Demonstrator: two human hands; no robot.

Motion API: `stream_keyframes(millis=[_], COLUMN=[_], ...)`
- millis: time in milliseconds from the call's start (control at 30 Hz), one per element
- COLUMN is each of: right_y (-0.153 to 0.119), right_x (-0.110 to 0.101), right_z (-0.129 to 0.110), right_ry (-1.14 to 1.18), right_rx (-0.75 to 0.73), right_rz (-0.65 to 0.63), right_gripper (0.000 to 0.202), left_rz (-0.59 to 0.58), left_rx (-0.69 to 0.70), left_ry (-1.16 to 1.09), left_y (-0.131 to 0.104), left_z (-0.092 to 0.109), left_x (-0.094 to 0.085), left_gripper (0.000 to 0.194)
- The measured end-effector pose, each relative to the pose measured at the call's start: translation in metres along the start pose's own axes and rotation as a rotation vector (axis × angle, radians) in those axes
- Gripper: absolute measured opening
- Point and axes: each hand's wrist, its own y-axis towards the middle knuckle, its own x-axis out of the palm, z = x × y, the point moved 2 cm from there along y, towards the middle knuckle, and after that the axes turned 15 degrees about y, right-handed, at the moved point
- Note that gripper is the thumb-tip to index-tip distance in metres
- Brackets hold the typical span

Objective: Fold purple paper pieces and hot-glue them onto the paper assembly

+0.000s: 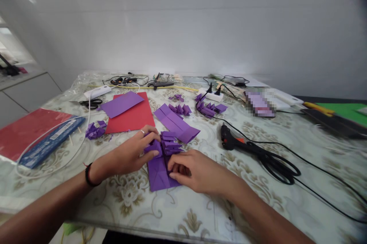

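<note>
A piece of purple folded paper [158, 177] lies on the table in front of me, with raised folded flaps along its upper part and a dark slit down its middle. My left hand [134, 150], with a ring on one finger, closes on the paper's upper left side, thumb and fingers gripping a fold. On the right edge, my right hand [196, 169] has its fingers curled and pressed to the paper near the slit; the fingertips are partly hidden. Just behind lies a creased purple strip [177, 123]. Small folded purple pieces [206, 108] stand farther back.
To the right rest a glue gun [229, 139] and black-handled scissors [278, 165], with a cable crossing there. A red sheet [143, 112] bears a purple sheet [123, 104]. Crumpled purple paper [96, 130], a blue-edged pack [54, 141], a power strip [213, 94] and a phone [259, 103] surround this.
</note>
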Motion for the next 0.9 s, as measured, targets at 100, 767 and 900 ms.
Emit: stream_keyframes(millis=[100, 767, 900], right_y=[0.0, 0.012, 0.011], right_x=[0.0, 0.019, 0.017], right_z=[-0.003, 0.001, 0.0], right_ry=[0.044, 0.15, 0.188], right_rx=[0.017, 0.08, 0.034], right_rz=[0.051, 0.118, 0.124], right_gripper=[0.007, 0.048, 0.051], left_rz=[0.093, 0.091, 0.097], left_rx=[-0.077, -0.309, -0.259], left_ry=[0.067, 0.064, 0.061], left_y=[0.002, 0.004, 0.004], left_z=[-0.008, -0.031, -0.026], left_x=[0.001, 0.008, 0.002], left_gripper=[0.021, 0.029, 0.022])
